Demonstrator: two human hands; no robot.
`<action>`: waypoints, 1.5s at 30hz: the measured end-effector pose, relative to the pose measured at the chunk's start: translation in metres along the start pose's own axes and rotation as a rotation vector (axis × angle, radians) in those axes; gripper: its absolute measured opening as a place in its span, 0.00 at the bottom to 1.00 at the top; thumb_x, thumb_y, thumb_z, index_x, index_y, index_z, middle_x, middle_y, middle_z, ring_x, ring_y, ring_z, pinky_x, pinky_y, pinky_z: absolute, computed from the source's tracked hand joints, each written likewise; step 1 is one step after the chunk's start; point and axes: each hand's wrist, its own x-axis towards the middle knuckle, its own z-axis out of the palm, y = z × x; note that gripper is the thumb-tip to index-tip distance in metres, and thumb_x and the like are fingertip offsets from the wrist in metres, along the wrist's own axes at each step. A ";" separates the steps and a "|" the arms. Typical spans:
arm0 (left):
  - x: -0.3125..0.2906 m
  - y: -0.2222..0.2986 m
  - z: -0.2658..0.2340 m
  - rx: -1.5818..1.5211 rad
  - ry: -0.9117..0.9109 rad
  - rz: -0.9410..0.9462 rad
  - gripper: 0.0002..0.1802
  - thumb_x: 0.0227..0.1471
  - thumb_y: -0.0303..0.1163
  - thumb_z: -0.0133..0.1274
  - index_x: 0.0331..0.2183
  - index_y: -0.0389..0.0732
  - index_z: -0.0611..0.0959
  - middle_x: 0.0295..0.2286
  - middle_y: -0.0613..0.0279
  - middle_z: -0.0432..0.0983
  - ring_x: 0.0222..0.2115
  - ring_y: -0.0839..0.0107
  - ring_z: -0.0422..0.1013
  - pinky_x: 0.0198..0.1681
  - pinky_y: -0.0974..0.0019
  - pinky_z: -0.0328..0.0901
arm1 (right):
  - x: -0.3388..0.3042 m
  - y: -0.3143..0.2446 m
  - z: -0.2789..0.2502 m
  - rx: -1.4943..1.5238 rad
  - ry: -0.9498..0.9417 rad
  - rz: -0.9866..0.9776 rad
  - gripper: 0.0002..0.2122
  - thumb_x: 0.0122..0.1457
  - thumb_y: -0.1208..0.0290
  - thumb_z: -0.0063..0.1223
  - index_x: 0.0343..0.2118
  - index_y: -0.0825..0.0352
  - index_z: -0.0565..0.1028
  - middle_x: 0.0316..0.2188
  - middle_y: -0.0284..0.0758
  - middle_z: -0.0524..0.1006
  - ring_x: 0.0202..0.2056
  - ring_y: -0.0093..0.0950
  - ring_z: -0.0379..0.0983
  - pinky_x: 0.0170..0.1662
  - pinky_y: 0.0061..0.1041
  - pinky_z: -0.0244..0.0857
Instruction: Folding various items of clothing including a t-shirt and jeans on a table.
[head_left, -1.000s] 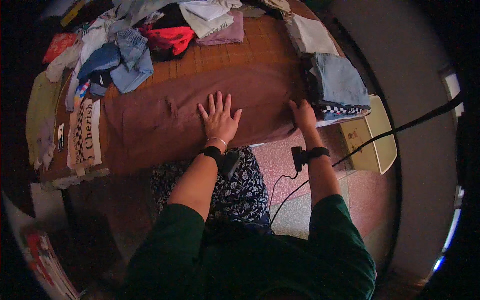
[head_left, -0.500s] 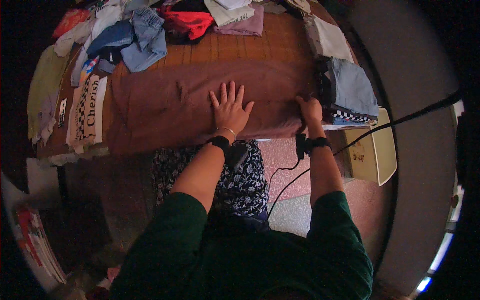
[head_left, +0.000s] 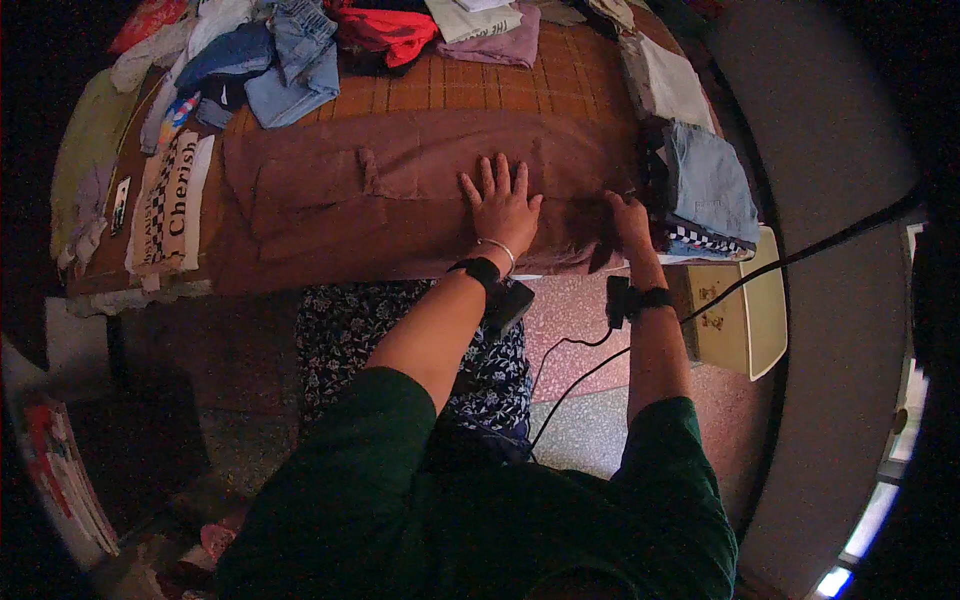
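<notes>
A pair of brown trousers [head_left: 320,210] lies stretched out sideways along the near edge of the table, with seams and a small raised fold on its surface. My left hand [head_left: 505,215] rests flat on the cloth right of its middle, fingers spread. Near the trousers' right end, my right hand [head_left: 632,222] is closed, pinching the cloth; its fingertips are partly hidden in the dim light. Beside that hand sits a stack of folded clothes with light blue jeans [head_left: 712,180] on top.
Jeans [head_left: 292,85], a red garment [head_left: 395,38] and a mauve folded cloth [head_left: 495,48] lie along the far side of the table [head_left: 430,95]. At the left is a printed beige garment [head_left: 160,215]. A cream bin [head_left: 735,320] stands below right, crossed by a black cable [head_left: 800,240].
My left hand has slid right across the trousers, and more creases and seams show to its left. My right hand has shifted slightly right, still pinching the cloth; the view has tilted a little.
</notes>
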 end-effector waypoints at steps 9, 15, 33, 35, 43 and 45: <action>0.007 0.014 0.005 -0.120 0.002 0.021 0.28 0.60 0.41 0.43 0.58 0.39 0.65 0.62 0.45 0.50 0.64 0.46 0.43 0.63 0.40 0.40 | -0.029 -0.077 -0.022 0.509 -0.196 0.049 0.17 0.57 0.66 0.48 0.44 0.74 0.75 0.39 0.45 0.77 0.38 0.33 0.75 0.43 0.31 0.67; -0.006 0.013 0.014 -1.237 0.158 -0.239 0.23 0.61 0.38 0.44 0.53 0.37 0.72 0.53 0.48 0.67 0.57 0.55 0.61 0.58 0.60 0.58 | -0.044 -0.153 -0.022 0.088 -0.123 -0.348 0.17 0.56 0.68 0.49 0.47 0.70 0.73 0.36 0.44 0.78 0.39 0.33 0.74 0.44 0.31 0.67; -0.021 -0.081 0.032 -2.719 -0.288 -0.524 0.20 0.57 0.36 0.49 0.50 0.39 0.74 0.47 0.57 0.73 0.48 0.65 0.69 0.53 0.62 0.64 | -0.073 -0.236 0.181 -0.749 -0.391 -0.884 0.16 0.58 0.68 0.46 0.44 0.73 0.73 0.40 0.51 0.76 0.40 0.44 0.75 0.46 0.39 0.68; -0.020 -0.084 0.032 -2.718 -0.301 -0.517 0.20 0.57 0.36 0.49 0.50 0.38 0.74 0.46 0.56 0.73 0.48 0.65 0.69 0.53 0.63 0.64 | -0.069 -0.237 0.177 -0.733 -0.389 -0.856 0.17 0.59 0.66 0.46 0.48 0.71 0.69 0.41 0.49 0.76 0.41 0.42 0.74 0.46 0.37 0.68; -0.034 -0.099 0.021 -2.609 -0.333 -0.504 0.20 0.56 0.33 0.51 0.49 0.37 0.73 0.45 0.54 0.73 0.48 0.66 0.69 0.53 0.65 0.64 | -0.099 -0.256 0.152 0.060 -0.692 -0.318 0.28 0.62 0.62 0.47 0.62 0.65 0.54 0.45 0.41 0.72 0.45 0.32 0.71 0.46 0.28 0.68; -0.038 -0.104 0.013 -2.544 -0.316 -0.497 0.20 0.55 0.32 0.51 0.49 0.37 0.73 0.45 0.54 0.73 0.48 0.66 0.69 0.53 0.66 0.64 | -0.127 -0.271 0.139 0.385 -0.992 -0.074 0.29 0.64 0.59 0.46 0.64 0.65 0.53 0.46 0.41 0.72 0.45 0.29 0.71 0.46 0.26 0.68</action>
